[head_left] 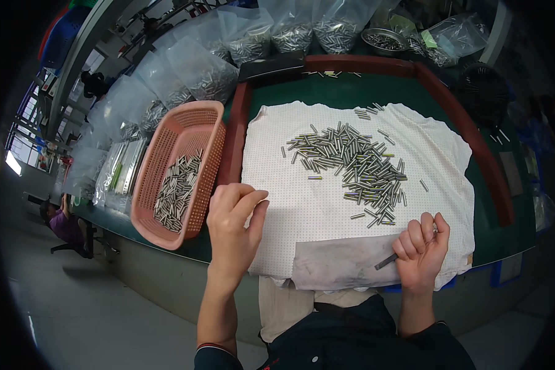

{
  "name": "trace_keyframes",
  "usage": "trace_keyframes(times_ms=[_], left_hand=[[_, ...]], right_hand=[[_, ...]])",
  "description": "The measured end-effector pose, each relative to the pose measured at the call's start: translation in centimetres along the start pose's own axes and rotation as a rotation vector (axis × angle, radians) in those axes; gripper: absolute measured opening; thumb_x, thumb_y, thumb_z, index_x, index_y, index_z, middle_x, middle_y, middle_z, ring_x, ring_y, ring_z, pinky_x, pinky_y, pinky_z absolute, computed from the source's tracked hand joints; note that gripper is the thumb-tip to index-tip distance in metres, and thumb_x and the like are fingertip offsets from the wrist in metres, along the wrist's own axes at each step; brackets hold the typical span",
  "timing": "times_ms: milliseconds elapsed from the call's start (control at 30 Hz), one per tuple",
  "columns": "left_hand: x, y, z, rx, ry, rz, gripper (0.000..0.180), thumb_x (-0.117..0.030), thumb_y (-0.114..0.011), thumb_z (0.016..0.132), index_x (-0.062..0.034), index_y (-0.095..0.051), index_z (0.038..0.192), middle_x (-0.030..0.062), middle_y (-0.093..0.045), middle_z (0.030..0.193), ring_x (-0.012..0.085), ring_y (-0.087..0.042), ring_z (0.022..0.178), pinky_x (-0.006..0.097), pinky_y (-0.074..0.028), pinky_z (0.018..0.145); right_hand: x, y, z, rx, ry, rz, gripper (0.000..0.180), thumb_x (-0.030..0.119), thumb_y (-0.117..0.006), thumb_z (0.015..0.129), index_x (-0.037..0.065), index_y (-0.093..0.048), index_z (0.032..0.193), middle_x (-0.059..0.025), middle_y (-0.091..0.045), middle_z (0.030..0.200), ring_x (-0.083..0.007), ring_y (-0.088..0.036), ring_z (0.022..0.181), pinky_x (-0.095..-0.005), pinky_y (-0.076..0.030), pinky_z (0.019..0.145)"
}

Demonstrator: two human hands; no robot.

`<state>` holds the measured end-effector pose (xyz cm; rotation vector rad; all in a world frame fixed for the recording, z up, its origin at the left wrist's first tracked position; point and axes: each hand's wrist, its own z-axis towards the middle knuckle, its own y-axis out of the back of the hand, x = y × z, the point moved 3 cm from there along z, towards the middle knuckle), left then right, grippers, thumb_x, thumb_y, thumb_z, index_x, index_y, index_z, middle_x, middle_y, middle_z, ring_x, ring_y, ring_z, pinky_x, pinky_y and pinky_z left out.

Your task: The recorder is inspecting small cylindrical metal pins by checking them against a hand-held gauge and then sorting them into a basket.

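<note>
My left hand hovers over the left part of a white cloth, close to the pink basket. Its fingers are curled, thumb and forefinger nearly meeting; whatever they may hold is too small to make out. Above the cloth's near right part, my right hand is closed around a narrow dark flat tool, whose end sticks out toward the left. Something small and shiny shows at its curled fingertips. A loose heap of short metal pins covers the middle of the cloth. Beneath the tool's tip lies a grey cloth.
More pins lie in the pink perforated basket at left. A red-brown raised frame edges the green table. Plastic bags of metal parts and a metal bowl stand behind it. A seated person is far left.
</note>
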<state>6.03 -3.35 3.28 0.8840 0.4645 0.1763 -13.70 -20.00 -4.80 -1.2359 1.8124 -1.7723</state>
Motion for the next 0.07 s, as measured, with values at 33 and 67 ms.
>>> trace_keyframes(times_ms=[33,67], left_hand=[[-0.15,-1.02,0.49,0.054,-0.003,-0.026,0.011,-0.002,-0.063,0.066,-0.0021,-0.058,0.075,0.0075,-0.051,0.072,0.0232,-0.049,0.073,0.032,-0.038,0.066],[-0.17,-1.12,0.59,0.054,-0.006,-0.028,0.011,-0.002,-0.063,0.066,-0.0021,-0.058,0.075,0.0075,-0.051,0.072,0.0232,-0.049,0.073,0.032,-0.038,0.066]], right_hand=[[-0.13,-0.10,-0.01,0.004,-0.007,0.011,0.038,0.030,-0.026,0.091,0.012,-0.031,0.057,0.0016,-0.024,0.044,-0.0087,-0.017,0.035,-0.0240,-0.018,0.036],[-0.20,-0.05,0.00,0.005,-0.006,0.021,0.038,0.030,-0.026,0.091,0.012,-0.031,0.057,0.0017,-0.025,0.044,-0.0087,-0.017,0.035,-0.0240,-0.019,0.036]])
